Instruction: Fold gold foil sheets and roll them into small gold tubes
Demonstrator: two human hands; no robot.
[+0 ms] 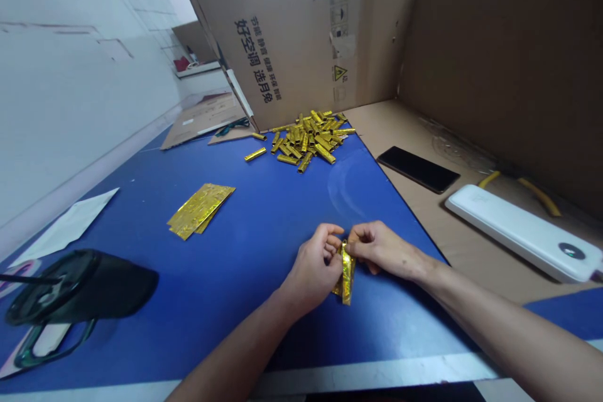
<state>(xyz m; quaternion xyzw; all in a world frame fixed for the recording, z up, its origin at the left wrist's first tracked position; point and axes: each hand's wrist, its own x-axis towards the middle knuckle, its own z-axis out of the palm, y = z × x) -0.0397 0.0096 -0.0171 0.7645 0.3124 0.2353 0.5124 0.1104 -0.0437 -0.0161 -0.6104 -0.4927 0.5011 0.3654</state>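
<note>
Some shiny, crinkled gold foil.

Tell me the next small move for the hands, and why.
Probably roll the gold foil closed between the left hand and right hand: some foil seems to spread out beside the narrow strip at the fingertips, whereas the pile of gold tubes farther back shows slim, rolled pieces.

On brown cardboard at the right lie a black phone and, nearer, a white power bank, while a dark mug and white paper occupy the blue bench's left, a printed carton standing behind.
</note>
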